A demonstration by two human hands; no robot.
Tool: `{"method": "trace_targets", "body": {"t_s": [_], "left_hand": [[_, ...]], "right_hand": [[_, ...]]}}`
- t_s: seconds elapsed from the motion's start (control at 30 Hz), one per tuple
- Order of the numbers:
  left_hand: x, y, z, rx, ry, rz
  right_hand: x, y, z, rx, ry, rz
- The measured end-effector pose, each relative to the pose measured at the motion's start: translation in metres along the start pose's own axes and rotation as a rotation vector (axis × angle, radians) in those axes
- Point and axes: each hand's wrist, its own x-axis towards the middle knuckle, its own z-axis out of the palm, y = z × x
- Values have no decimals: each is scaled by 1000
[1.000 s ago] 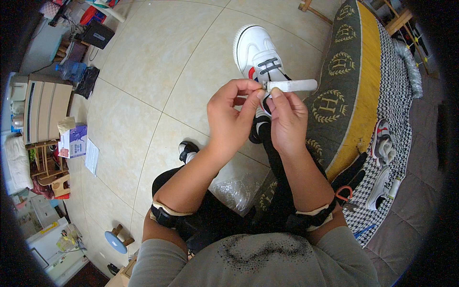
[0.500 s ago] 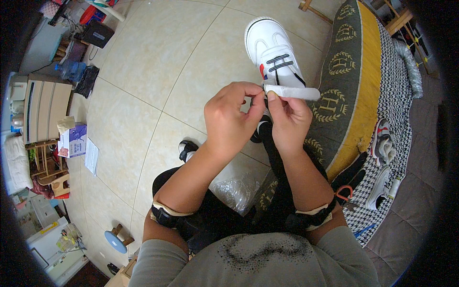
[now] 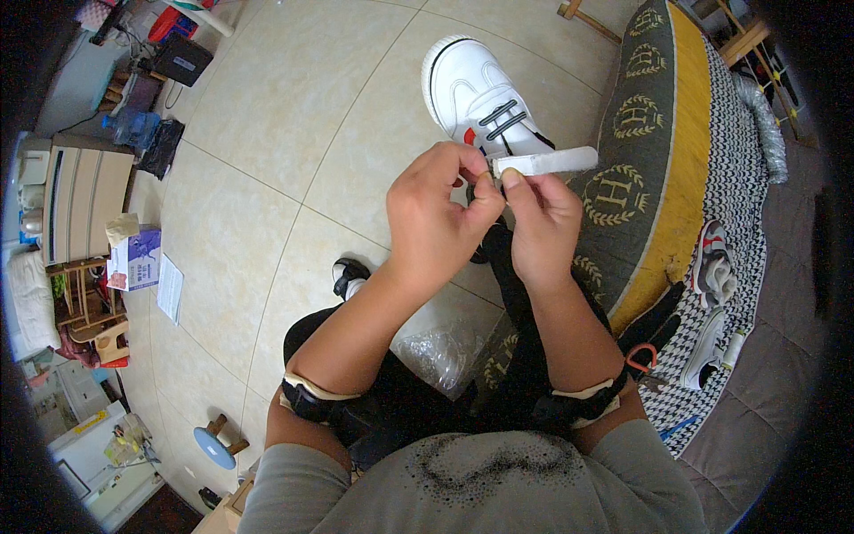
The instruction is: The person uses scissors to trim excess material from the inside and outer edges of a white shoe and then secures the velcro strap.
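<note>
A white sneaker (image 3: pixel 467 87) with dark elastic lace bands and a red patch hangs in front of me, its toe pointing away and to the left. From its ankle end a white hook-and-loop strap (image 3: pixel 560 160) sticks out to the right. My right hand (image 3: pixel 544 230) pinches this strap between thumb and fingers near its base. Close beside it, my left hand (image 3: pixel 431 214) is closed in a pinch at the strap's inner end. A small fastening between the fingertips is mostly hidden.
To the right stands a dark green and yellow cushioned edge (image 3: pixel 654 169). Beyond it, other shoes (image 3: pixel 712 267) and an orange-handled tool (image 3: pixel 640 359) lie on patterned cloth. A clear plastic bag (image 3: pixel 440 351) is between my legs; a blue stool (image 3: pixel 215 448) is lower left.
The sneaker's toe has swung left and slightly down. The strap's free end has tilted up a little. Both hands keep their pinch with only a slight shift.
</note>
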Motion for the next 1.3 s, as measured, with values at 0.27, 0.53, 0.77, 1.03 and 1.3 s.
{"method": "trace_targets", "body": {"t_s": [0.27,0.53,0.77,1.03,1.3], "left_hand": [[0,-4,6,-210,37,-91],[1,1,0,-29,-7,-10],[3,8,-4,-290,-144,-404],[0,4,-1,-373,-160,-411],[-1,-1,5,-537,-130,-424]], "right_hand": [[2,1,1,242,-26,51],[5,6,-3,40,54,-108],[11,8,-7,-316,54,-384],[4,6,-4,-184,15,-225],[4,2,-2,337,-48,141]]}}
